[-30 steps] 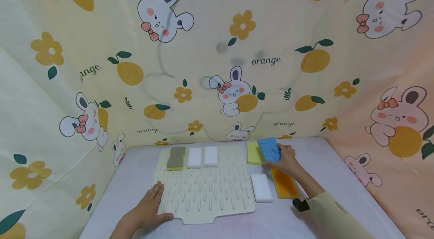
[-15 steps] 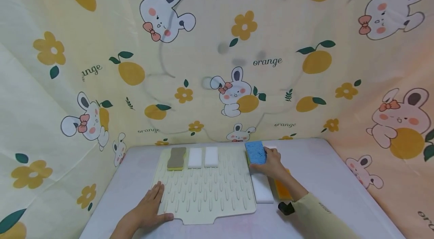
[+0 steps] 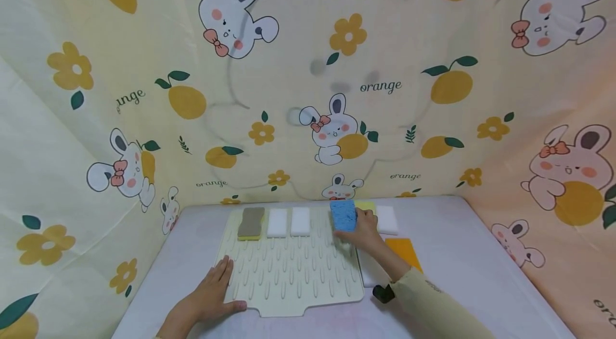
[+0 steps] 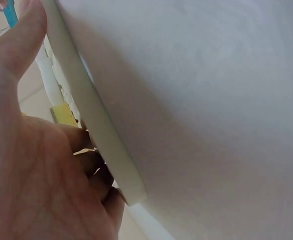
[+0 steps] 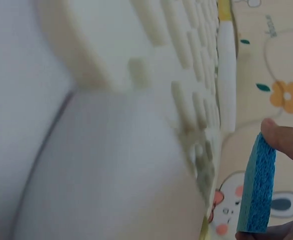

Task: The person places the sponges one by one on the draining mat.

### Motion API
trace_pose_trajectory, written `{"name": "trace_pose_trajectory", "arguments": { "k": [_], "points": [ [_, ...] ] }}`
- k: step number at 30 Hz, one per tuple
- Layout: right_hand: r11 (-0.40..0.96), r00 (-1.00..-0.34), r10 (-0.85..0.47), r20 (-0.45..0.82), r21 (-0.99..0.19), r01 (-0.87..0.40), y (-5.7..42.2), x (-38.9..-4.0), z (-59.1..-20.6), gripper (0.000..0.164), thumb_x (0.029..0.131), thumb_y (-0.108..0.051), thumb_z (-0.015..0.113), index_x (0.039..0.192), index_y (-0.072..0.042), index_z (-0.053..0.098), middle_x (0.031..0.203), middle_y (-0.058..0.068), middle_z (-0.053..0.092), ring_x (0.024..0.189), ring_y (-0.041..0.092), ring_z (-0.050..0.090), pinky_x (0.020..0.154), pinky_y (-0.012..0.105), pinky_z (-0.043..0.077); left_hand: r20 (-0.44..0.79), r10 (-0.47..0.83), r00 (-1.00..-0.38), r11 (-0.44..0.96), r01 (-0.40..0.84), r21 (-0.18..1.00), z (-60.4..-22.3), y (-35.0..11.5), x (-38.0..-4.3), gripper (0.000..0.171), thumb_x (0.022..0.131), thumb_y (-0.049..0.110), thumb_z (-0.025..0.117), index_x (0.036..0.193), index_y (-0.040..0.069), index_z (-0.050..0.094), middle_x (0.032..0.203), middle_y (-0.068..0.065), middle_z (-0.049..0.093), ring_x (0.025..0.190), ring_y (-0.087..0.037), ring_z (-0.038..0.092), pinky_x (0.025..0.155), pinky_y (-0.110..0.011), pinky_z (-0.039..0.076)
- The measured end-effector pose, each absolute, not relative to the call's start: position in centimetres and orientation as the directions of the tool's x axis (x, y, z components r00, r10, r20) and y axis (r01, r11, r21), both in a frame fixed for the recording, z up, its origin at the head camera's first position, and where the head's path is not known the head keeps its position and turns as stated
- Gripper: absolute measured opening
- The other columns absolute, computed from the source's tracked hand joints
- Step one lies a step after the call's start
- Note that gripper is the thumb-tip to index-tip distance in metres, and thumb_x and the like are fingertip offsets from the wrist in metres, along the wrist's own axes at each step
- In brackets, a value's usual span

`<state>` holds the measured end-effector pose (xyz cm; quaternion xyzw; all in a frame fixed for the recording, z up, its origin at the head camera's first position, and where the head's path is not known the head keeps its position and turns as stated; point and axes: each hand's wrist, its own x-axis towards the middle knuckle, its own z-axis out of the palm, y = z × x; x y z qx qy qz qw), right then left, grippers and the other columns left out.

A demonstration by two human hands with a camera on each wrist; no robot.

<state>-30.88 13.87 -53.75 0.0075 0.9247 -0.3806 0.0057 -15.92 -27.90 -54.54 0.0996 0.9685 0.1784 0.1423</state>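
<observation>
My right hand [image 3: 364, 231] pinches a blue sponge [image 3: 344, 215] over the back right corner of a cream ridged mat [image 3: 284, 304]. In the right wrist view the sponge [image 5: 259, 190] is held edge-on between thumb and fingers, a little apart from the ridges. My left hand [image 3: 208, 292] rests with straight fingers on the mat's left edge, thumb at the front; the left wrist view has the palm [image 4: 41, 175] against the mat's side [image 4: 99, 120]. Along the mat's back stand a grey-and-yellow sponge [image 3: 251, 223] and two white sponges [image 3: 277, 223], [image 3: 300, 222] in a row.
Right of the mat lie a yellow sponge [image 3: 367, 205], a white sponge [image 3: 387, 220] and an orange sponge [image 3: 403, 252]. Another white sponge [image 3: 371, 269] is partly hidden under the right forearm. A printed cloth [image 3: 289, 61] walls in the table [image 3: 462, 253].
My right hand has carried the blue sponge left, from over the yellow sponge to over the mat's back right corner, uncovering a white sponge behind. My left hand has stayed put.
</observation>
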Motion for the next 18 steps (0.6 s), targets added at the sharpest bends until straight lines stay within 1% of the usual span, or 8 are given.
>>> {"name": "trace_pose_trajectory", "arguments": {
  "k": [7,14,18],
  "points": [
    [0.698,-1.000,-0.006,-0.003,-0.716,-0.002,11.8,-30.9,-53.6,0.112,0.081,-0.043,0.096,0.161,0.008,0.036,0.153,0.032,0.038,0.133,0.046,0.039,0.106,0.059,0.051,-0.239,0.238,-0.942,0.920,0.139,0.367,-55.0,-28.1,-16.0,0.125,0.087,0.068,0.079,0.164,-0.014,0.023,0.173,-0.035,0.015,0.162,-0.049,0.016,0.132,-0.062,0.017],
    [0.709,-1.000,-0.020,-0.007,-0.705,-0.009,10.5,-31.1,-53.9,0.112,0.079,-0.043,0.097,0.159,0.010,0.038,0.150,0.033,0.040,0.130,0.044,0.042,0.103,0.056,0.053,-0.226,0.246,-0.943,0.916,0.149,0.372,-54.7,-28.1,-16.0,0.124,0.088,0.066,0.079,0.163,-0.015,0.023,0.173,-0.035,0.015,0.162,-0.049,0.016,0.131,-0.062,0.018],
    [0.722,-1.000,-0.020,-0.025,-0.691,0.003,9.9,-31.2,-54.1,0.111,0.081,-0.044,0.095,0.159,0.010,0.038,0.151,0.032,0.040,0.132,0.043,0.042,0.105,0.056,0.054,-0.221,0.248,-0.943,0.916,0.155,0.370,-54.8,-28.1,-16.0,0.124,0.088,0.067,0.079,0.163,-0.015,0.023,0.173,-0.036,0.016,0.162,-0.050,0.017,0.131,-0.062,0.018]
  ]
}}
